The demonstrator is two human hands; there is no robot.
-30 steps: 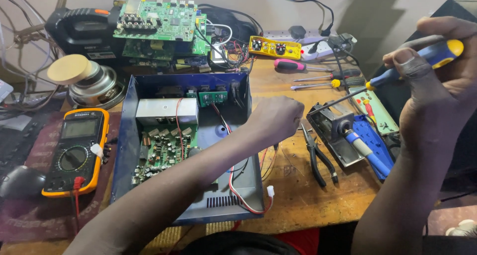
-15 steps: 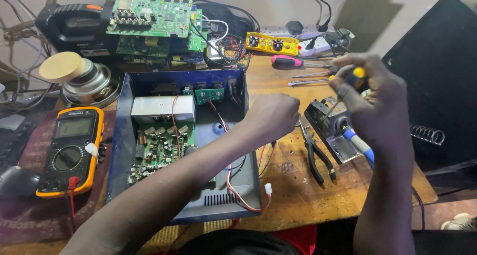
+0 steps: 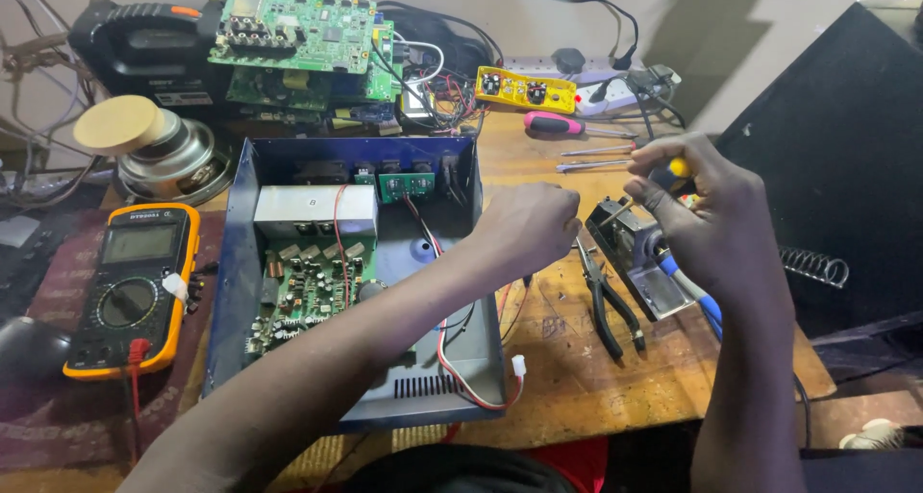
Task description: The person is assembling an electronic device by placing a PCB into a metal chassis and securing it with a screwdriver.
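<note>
My left hand (image 3: 531,226) is curled into a loose fist at the right wall of an open blue metal chassis (image 3: 223,291), fingers closed; what it grips is hidden. Inside the chassis lie a green circuit board (image 3: 308,291) and a silver shielded block (image 3: 315,210). My right hand (image 3: 707,214) is shut on a screwdriver with a yellow and blue handle (image 3: 677,169), its shaft angled down-left toward a small metal stand (image 3: 630,243) on the wooden bench. A blue-handled soldering iron (image 3: 685,283) lies under that hand.
A yellow multimeter (image 3: 130,286) lies left of the chassis, a loudspeaker driver (image 3: 159,152) behind it. Stacked green boards (image 3: 293,32), a yellow board (image 3: 524,89), a power strip (image 3: 606,75), a pink-handled screwdriver (image 3: 553,123), black pliers (image 3: 611,301), and a black speaker box (image 3: 836,166) at right.
My right hand has come down from high at the right edge to just above the metal stand, carrying the screwdriver. The left hand has stayed at the chassis wall.
</note>
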